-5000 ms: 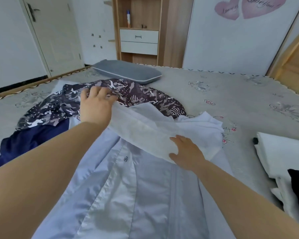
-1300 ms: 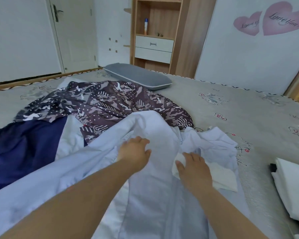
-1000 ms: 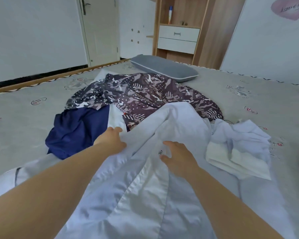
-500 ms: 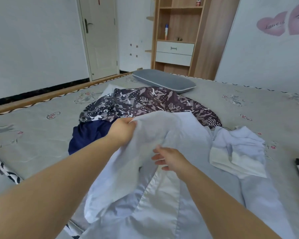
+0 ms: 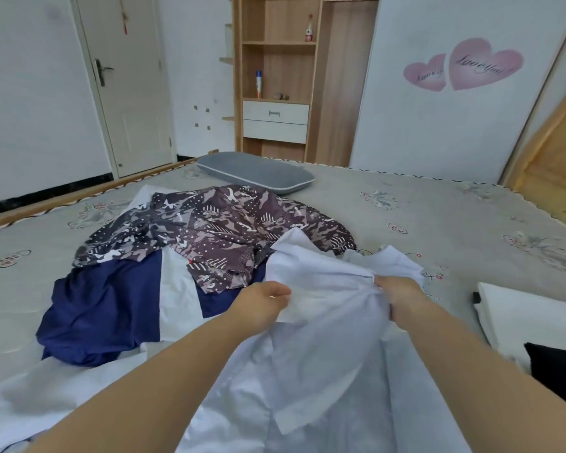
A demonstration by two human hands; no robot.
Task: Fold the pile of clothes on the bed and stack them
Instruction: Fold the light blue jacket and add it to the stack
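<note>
Cloth fills the lower middle of the frame: a pale blue shirt (image 5: pixel 324 348) lies spread on the bed (image 5: pixel 438 223), its upper part lifted and bunched between two hands. The left hand (image 5: pixel 262 304), at centre frame, pinches a fold of the shirt between thumb and curled fingers; the right hand (image 5: pixel 401 297), just right of centre, has its fingers curled tight round a gathered ridge of the same fabric. Behind the shirt, toward the middle left, a camouflage-patterned garment (image 5: pixel 216 230) lies crumpled over a navy blue garment (image 5: pixel 102 308), with a strip of white cloth (image 5: pixel 174 299) showing between the navy areas. At the right edge a folded white item (image 5: pixel 530 318) rests on the bed with a black item (image 5: pixel 559 371) partly over its near end. A grey pillow (image 5: pixel 255 173) sits at the far side of the bed, in front of a wooden shelf unit (image 5: pixel 275 76) in the upper middle.
</note>
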